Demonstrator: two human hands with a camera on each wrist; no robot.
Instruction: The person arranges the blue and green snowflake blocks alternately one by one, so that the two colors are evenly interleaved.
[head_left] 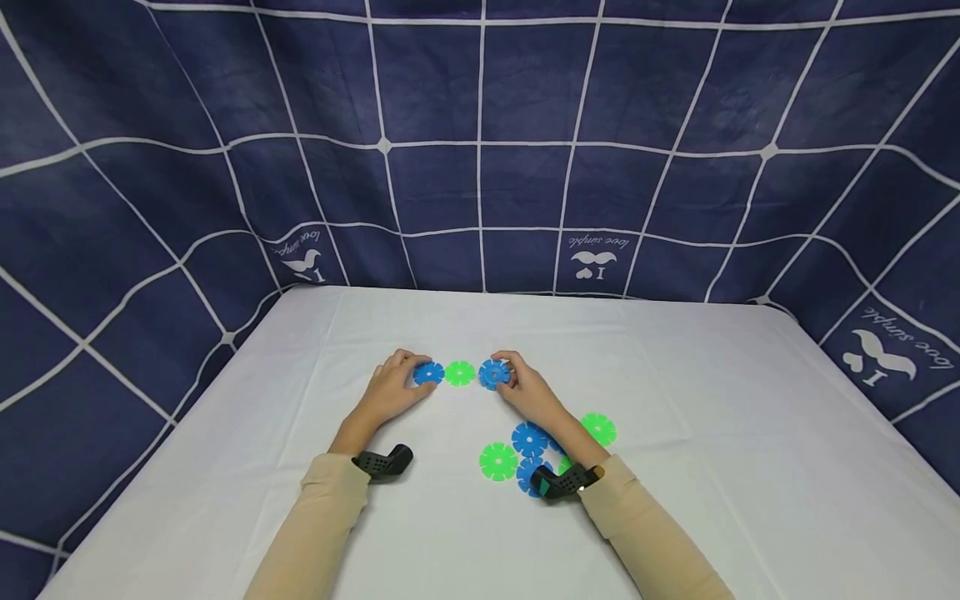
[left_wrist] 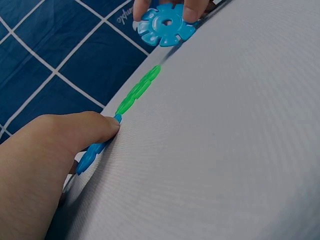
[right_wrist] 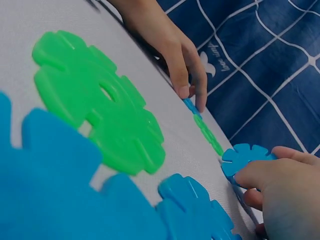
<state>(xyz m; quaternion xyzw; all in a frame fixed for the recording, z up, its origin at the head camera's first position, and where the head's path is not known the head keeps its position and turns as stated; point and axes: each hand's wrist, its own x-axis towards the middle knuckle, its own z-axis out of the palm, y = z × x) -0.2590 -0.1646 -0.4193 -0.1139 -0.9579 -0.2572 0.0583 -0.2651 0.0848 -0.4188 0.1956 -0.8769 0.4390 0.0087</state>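
My left hand (head_left: pixel 386 392) holds a blue notched snowflake disc (head_left: pixel 428 373) at its left side, thumb near and fingers far. That disc lies on the table against a green snowflake disc (head_left: pixel 460 373); I cannot tell whether their slots interlock. To the right of the green one, my right hand (head_left: pixel 531 395) pinches another blue snowflake disc (left_wrist: pixel 165 25) between thumb and fingers. This disc is tilted and raised off the cloth in the left wrist view, with a small gap from the green disc (right_wrist: pixel 207 134).
Near my right forearm lies a loose group of discs: a green disc (head_left: pixel 498 462), a blue disc (head_left: pixel 529 439) and several others, partly hidden by the arm and wrist camera. A white cloth (head_left: pixel 420 517) covers the table. A dark blue checked curtain (head_left: pixel 525 183) stands behind it.
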